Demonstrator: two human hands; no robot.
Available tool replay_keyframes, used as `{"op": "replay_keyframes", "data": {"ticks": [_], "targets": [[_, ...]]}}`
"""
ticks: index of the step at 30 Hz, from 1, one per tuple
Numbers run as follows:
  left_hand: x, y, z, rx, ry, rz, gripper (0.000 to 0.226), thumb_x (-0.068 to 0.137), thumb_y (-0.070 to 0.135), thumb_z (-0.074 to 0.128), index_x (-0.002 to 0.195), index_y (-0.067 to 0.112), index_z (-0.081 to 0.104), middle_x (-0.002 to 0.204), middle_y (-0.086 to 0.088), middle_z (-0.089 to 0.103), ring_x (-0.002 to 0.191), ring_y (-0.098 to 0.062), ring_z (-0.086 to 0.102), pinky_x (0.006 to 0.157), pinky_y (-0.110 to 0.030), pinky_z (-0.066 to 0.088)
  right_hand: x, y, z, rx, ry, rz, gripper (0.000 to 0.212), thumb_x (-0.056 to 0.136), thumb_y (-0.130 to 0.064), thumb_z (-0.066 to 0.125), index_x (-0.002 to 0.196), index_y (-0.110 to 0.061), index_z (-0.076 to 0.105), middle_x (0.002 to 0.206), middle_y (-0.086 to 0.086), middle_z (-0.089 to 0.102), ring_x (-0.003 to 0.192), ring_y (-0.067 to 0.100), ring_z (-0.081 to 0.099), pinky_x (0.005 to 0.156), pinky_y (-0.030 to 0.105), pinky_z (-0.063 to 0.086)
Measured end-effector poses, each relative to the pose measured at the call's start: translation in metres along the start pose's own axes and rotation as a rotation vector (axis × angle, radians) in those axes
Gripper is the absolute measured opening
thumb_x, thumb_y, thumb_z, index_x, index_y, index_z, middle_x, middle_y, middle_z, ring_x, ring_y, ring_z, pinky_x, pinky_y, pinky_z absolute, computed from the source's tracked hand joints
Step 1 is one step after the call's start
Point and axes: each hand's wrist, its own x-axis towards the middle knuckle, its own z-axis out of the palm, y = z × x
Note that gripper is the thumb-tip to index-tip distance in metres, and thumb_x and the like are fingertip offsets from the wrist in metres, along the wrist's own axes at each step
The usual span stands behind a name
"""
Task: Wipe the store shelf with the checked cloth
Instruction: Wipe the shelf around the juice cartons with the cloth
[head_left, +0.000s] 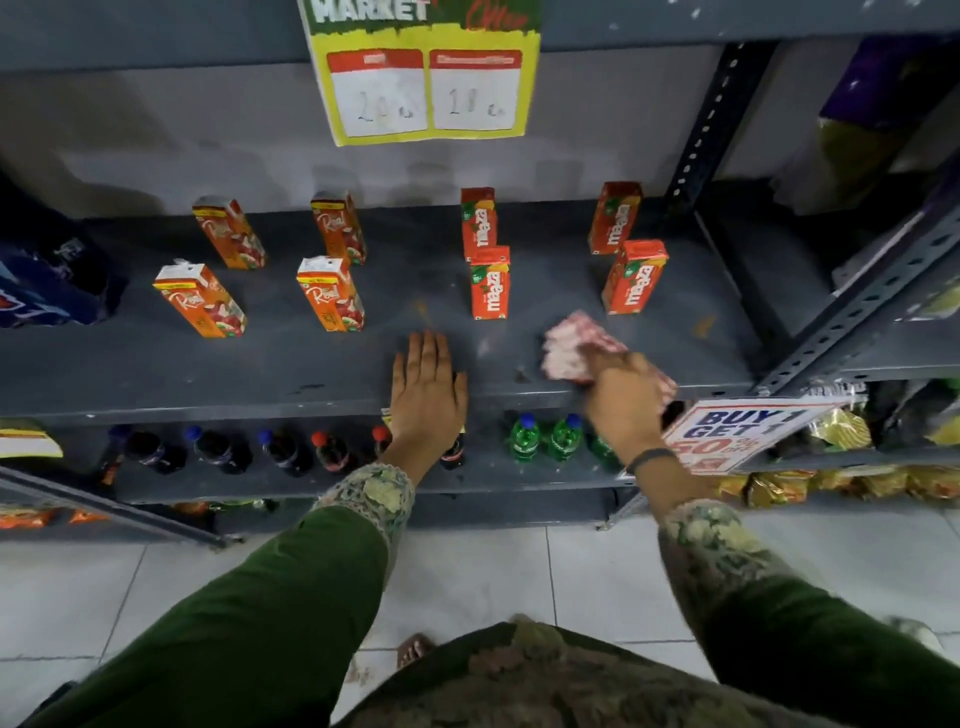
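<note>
The grey metal shelf (291, 364) runs across the middle of the head view. My right hand (626, 402) grips the red-and-white checked cloth (574, 348), bunched and pressed on the shelf's front right part, just below the Maaza cartons. My left hand (428, 392) lies flat on the shelf near its front edge, palm down, fingers together and holding nothing. Part of the cloth is hidden under my right hand.
Orange Real juice cartons (330, 293) stand on the left half, red Maaza cartons (490, 283) on the right half. Dark blue packs (47, 280) sit at far left. Soda bottles (524, 439) fill the lower shelf. A "Buy 1 Get 1" sign (737, 434) hangs at right; a perforated upright (706, 124) stands behind.
</note>
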Motion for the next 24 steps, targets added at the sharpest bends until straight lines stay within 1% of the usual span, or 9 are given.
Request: {"op": "replay_keyframes", "data": {"ticks": [3,6,8,9,12,16,20,22,24], "targets": [[0.006,0.027,0.005,-0.019,-0.025,0.016,0.059,0.096,0.031,0.028,0.146,0.003,0.013,0.157,-0.016,0.01,0.145,-0.028,0.005,0.118,-0.043,0.003,-0.015,-0.006,0.008,0.183,-0.089,-0.255,0.058,0.079,-0.002,0.051,0.132,-0.025,0.054,0.129,0.01,0.063,0.114,0.03,0.055,0.098,0.035,0.048],[0.01,0.045,0.01,-0.026,-0.032,0.01,0.061,0.096,0.033,0.03,0.145,0.002,0.013,0.157,-0.017,0.009,0.145,-0.03,0.004,0.118,-0.045,0.003,-0.02,0.022,0.0,0.398,0.239,0.008,0.043,0.08,-0.007,0.054,0.121,-0.017,0.063,0.103,0.02,0.07,0.099,0.037,0.059,0.078,0.039,0.053],[0.011,0.056,0.011,-0.026,-0.033,0.012,0.062,0.096,0.036,0.028,0.145,0.001,0.014,0.156,-0.018,0.009,0.145,-0.03,0.003,0.117,-0.046,0.003,-0.014,0.047,-0.012,0.31,0.451,0.254,0.037,0.082,-0.009,0.055,0.119,-0.011,0.061,0.091,0.022,0.069,0.092,0.038,0.057,0.068,0.037,0.05],[0.011,0.06,0.012,-0.028,-0.046,0.008,0.062,0.096,0.037,0.026,0.145,0.001,0.013,0.157,-0.017,0.009,0.145,-0.03,0.002,0.118,-0.045,0.003,-0.01,0.058,-0.015,0.226,0.451,0.322,0.036,0.084,-0.01,0.055,0.119,-0.01,0.06,0.093,0.021,0.069,0.094,0.037,0.055,0.07,0.037,0.049],[0.008,0.067,0.017,-0.028,-0.082,-0.014,0.064,0.097,0.039,0.023,0.146,0.001,0.009,0.157,-0.016,0.007,0.145,-0.029,0.001,0.119,-0.044,0.003,-0.004,0.063,-0.015,0.053,0.17,0.166,0.041,0.085,-0.01,0.053,0.126,-0.014,0.055,0.111,0.017,0.067,0.108,0.035,0.051,0.085,0.038,0.049],[0.01,0.065,0.02,-0.013,-0.09,-0.019,0.065,0.096,0.04,0.024,0.147,0.002,0.007,0.157,-0.017,0.006,0.145,-0.031,0.003,0.119,-0.044,0.005,-0.025,0.04,-0.002,0.211,-0.028,-0.137,0.049,0.083,-0.015,0.054,0.13,-0.026,0.055,0.112,0.013,0.067,0.108,0.031,0.055,0.085,0.037,0.053],[0.013,0.064,0.02,-0.012,-0.133,-0.013,0.067,0.096,0.043,0.023,0.147,0.003,0.003,0.157,-0.017,0.002,0.145,-0.032,0.001,0.119,-0.044,0.004,-0.026,0.051,-0.029,0.504,0.417,0.206,0.037,0.086,-0.011,0.055,0.123,-0.013,0.06,0.098,0.019,0.067,0.094,0.024,0.057,0.071,0.025,0.044],[0.013,0.065,0.019,-0.003,-0.134,-0.006,0.067,0.097,0.042,0.023,0.147,0.003,0.004,0.157,-0.018,0.003,0.145,-0.032,0.001,0.119,-0.045,0.004,0.005,0.063,-0.063,0.595,0.654,0.171,0.045,0.082,0.003,0.052,0.125,-0.005,0.058,0.106,0.02,0.069,0.093,0.01,0.057,0.077,0.018,0.043],[0.011,0.065,0.017,-0.001,-0.135,-0.003,0.066,0.097,0.041,0.024,0.147,0.003,0.004,0.157,-0.018,0.003,0.145,-0.032,0.002,0.119,-0.045,0.005,0.054,0.075,-0.092,0.582,0.711,0.113,0.051,0.081,0.009,0.047,0.13,-0.005,0.054,0.119,0.017,0.066,0.107,0.017,0.062,0.091,0.019,0.044]]}}
